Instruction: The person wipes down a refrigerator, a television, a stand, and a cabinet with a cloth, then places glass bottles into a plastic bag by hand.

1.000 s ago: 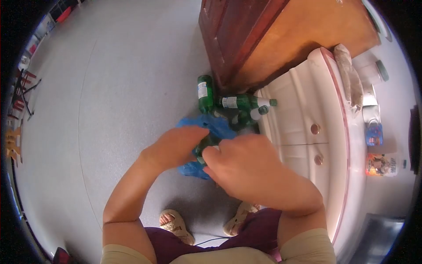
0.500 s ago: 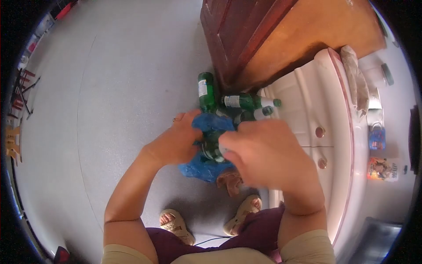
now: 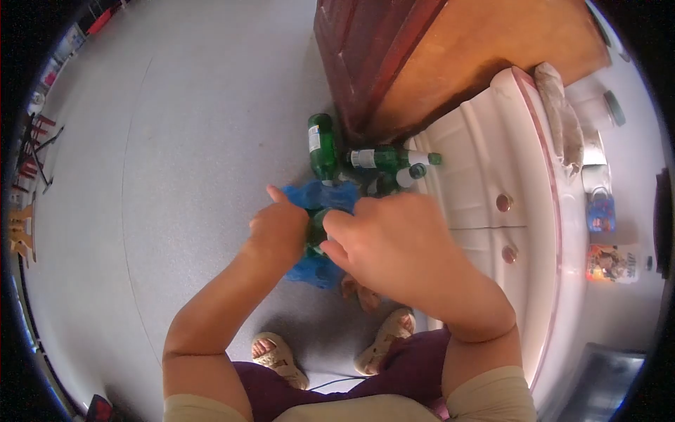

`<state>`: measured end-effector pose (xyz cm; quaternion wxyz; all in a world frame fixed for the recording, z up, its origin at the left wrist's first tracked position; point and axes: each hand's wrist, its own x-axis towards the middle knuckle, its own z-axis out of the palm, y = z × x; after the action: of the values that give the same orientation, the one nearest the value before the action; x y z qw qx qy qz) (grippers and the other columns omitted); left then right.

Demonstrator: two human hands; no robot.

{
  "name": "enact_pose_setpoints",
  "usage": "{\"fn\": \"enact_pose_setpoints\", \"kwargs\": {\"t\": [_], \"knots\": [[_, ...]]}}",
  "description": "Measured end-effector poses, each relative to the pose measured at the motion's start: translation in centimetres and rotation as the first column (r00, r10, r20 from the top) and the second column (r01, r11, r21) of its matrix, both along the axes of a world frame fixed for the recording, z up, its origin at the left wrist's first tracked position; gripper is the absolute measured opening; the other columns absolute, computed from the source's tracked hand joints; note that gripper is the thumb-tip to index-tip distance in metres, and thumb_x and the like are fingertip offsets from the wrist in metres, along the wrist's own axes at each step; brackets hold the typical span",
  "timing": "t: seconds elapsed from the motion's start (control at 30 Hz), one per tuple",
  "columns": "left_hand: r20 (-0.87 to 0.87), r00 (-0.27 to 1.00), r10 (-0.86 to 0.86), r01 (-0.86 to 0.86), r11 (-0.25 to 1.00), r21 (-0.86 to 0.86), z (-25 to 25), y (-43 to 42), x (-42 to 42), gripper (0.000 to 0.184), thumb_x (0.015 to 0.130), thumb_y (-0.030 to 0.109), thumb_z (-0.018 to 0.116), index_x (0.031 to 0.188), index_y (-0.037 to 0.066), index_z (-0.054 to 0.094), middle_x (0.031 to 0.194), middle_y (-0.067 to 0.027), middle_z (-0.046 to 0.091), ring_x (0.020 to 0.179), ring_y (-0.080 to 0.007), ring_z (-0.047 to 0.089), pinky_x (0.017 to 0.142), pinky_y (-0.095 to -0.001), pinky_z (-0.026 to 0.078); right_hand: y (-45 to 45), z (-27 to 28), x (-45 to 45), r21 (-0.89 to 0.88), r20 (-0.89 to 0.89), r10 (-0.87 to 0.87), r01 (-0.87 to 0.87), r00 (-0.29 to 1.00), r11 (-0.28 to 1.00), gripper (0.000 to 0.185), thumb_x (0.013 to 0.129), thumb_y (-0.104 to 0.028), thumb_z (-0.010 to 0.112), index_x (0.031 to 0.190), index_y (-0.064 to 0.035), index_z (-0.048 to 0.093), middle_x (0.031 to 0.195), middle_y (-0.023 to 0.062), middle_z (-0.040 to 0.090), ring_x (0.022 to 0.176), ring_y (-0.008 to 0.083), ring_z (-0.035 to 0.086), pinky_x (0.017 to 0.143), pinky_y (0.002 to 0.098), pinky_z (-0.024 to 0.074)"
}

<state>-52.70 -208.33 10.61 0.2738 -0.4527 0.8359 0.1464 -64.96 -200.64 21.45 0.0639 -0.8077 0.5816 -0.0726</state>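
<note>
A blue plastic bag (image 3: 313, 273) stands on the floor in front of my feet, with green glass showing in its mouth. My left hand (image 3: 278, 228) is closed on the bag's left rim, its thumb sticking out. Above the mouth, my right hand (image 3: 387, 235) has its fingers closed round the end of a green bottle (image 3: 316, 228); most of that bottle is hidden by my hands and the bag. Just beyond the bag lie a green bottle with a white label (image 3: 322, 148), another labelled bottle (image 3: 383, 158), and a partly covered bottle (image 3: 411, 176) pointing right.
A cream cabinet (image 3: 485, 169) with round knobs runs along the right, holding a cloth (image 3: 559, 112) and a jar (image 3: 605, 109) on top. Behind the bottles stands a dark red wooden panel (image 3: 373, 56). A brown crumpled item (image 3: 362, 292) lies by the bag, near my sandalled feet.
My right hand has moved left with the bottle, closer to my left hand over the bag's mouth. My left hand keeps its grip on the bag. The view has shifted slightly.
</note>
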Motion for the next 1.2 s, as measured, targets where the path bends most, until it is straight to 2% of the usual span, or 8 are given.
{"fn": "enact_pose_setpoints", "kwargs": {"t": [0.1,0.2,0.33,0.5,0.7,0.8,0.9,1.2], "knots": [[0.054,0.999,0.007,-0.001,0.994,-0.113,-1.5,0.5,0.1,0.035,0.077,0.005,0.060,0.111,-0.004,0.059,0.127,-0.0359,0.039,0.092,-0.0329,0.064,0.070,-0.0360,0.055,0.7,0.1,-0.2,-0.010,0.016,0.059,-0.059,0.998,0.998,0.010,0.070,-0.015,0.058,0.066,-0.0063,0.060,0.058,0.0125,0.060,0.054,0.0265,0.063,0.048,0.0381,0.0494],[-0.157,0.978,-0.136,0.115,0.984,-0.136,-1.6,-0.1,2.2,0.027,0.076,0.010,0.058,0.096,-0.007,0.062,0.098,-0.0299,0.057,0.083,-0.0369,0.063,0.069,-0.0406,0.054,1.3,-0.2,-0.4,-0.044,0.040,0.152,-0.150,0.988,0.988,0.010,0.069,-0.016,0.058,0.065,-0.0067,0.060,0.059,0.0118,0.060,0.056,0.0259,0.063,0.049,0.0373,0.0500],[-0.191,0.969,-0.155,0.129,0.982,-0.140,-1.3,0.3,2.9,0.021,0.071,0.008,0.059,0.086,-0.006,0.064,0.096,-0.0295,0.055,0.082,-0.0378,0.062,0.069,-0.0410,0.053,2.1,-0.1,-0.2,0.001,0.041,0.184,-0.184,0.982,0.983,0.010,0.070,-0.016,0.062,0.071,-0.0101,0.054,0.063,0.0065,0.050,0.062,0.0240,0.056,0.053,0.0357,0.0440],[-0.358,0.917,-0.176,0.143,0.983,-0.117,-1.6,-0.2,3.0,0.014,0.072,0.003,0.059,0.084,-0.001,0.066,0.101,-0.0266,0.058,0.083,-0.0356,0.063,0.072,-0.0392,0.053,2.3,-0.6,1.4,0.041,-0.045,0.170,-0.168,0.984,0.985,0.011,0.066,-0.015,0.062,0.074,-0.0089,0.058,0.066,0.0096,0.051,0.063,0.0249,0.057,0.053,0.0355,0.0461],[-0.365,0.908,-0.205,0.179,0.978,-0.103,-1.3,-0.6,2.6,0.009,0.067,0.002,0.061,0.074,0.002,0.066,0.077,-0.0188,0.063,0.079,-0.0342,0.062,0.069,-0.0413,0.052,2.4,-0.2,1.7,0.071,-0.094,0.062,-0.055,0.994,0.996,0.013,0.067,-0.014,0.062,0.075,-0.0055,0.059,0.071,0.0144,0.053,0.063,0.0292,0.059,0.053,0.0387,0.0484],[-0.472,0.851,-0.230,0.135,0.965,-0.226,-2.2,-0.6,2.9,0.013,0.062,0.013,0.064,0.071,0.004,0.066,0.070,-0.0196,0.062,0.069,-0.0362,0.062,0.066,-0.0438,0.050,2.2,0.4,1.1,0.099,-0.063,0.048,-0.042,0.997,0.994,0.011,0.067,-0.013,0.062,0.074,-0.0042,0.059,0.073,0.0161,0.054,0.063,0.0310,0.059,0.054,0.0397,0.0484],[-0.473,0.859,-0.196,0.125,0.976,-0.177,-0.8,0.0,3.0,0.008,0.062,0.001,0.062,0.069,0.003,0.066,0.075,-0.0180,0.063,0.077,-0.0344,0.063,0.069,-0.0410,0.052,2.2,0.9,0.7,0.140,-0.065,0.068,-0.058,0.996,0.988,0.010,0.067,-0.012,0.062,0.072,-0.0039,0.059,0.073,0.0165,0.054,0.063,0.0316,0.059,0.055,0.0396,0.0479],[-0.577,0.794,-0.190,0.095,0.977,-0.191,-2.4,-0.9,2.8,0.011,0.063,0.003,0.060,0.072,0.006,0.065,0.073,-0.0162,0.063,0.074,-0.0344,0.062,0.067,-0.0421,0.051,-0.5,-0.4,0.5,0.137,-0.035,0.091,-0.085,0.995,0.987,0.008,0.066,-0.013,0.064,0.068,-0.0061,0.059,0.068,0.0139,0.056,0.064,0.0310,0.059,0.057,0.0393,0.0469]]}}
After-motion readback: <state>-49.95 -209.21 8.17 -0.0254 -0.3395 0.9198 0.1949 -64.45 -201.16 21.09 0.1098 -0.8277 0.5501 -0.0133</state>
